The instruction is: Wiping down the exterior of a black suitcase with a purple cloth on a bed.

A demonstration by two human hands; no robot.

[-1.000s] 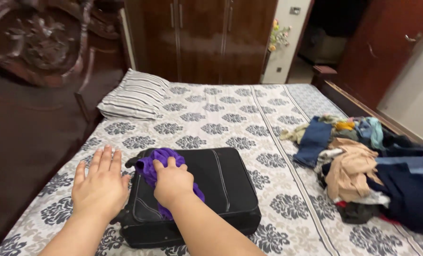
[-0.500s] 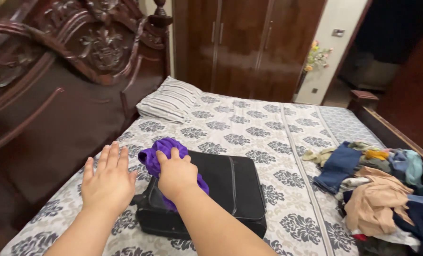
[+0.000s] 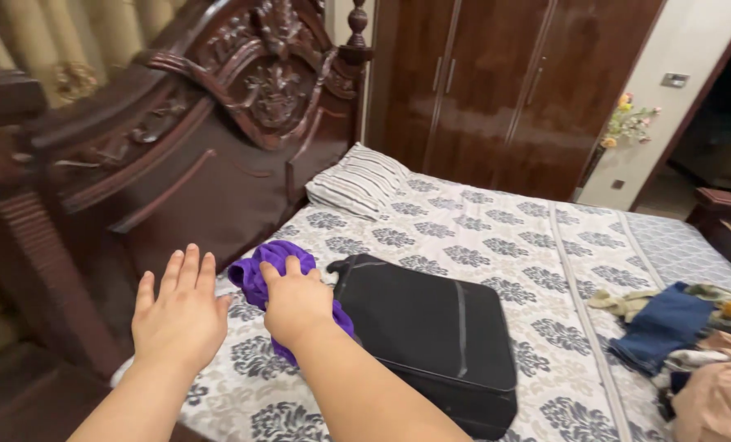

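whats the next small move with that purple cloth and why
Probably close the right hand around the purple cloth to gather it. The hand lies flat on top of the cloth with no clear grip showing, and the cloth sits bunched on the bed, at the edge of the closed black suitcase. The left hand is open beside it and holds nothing.
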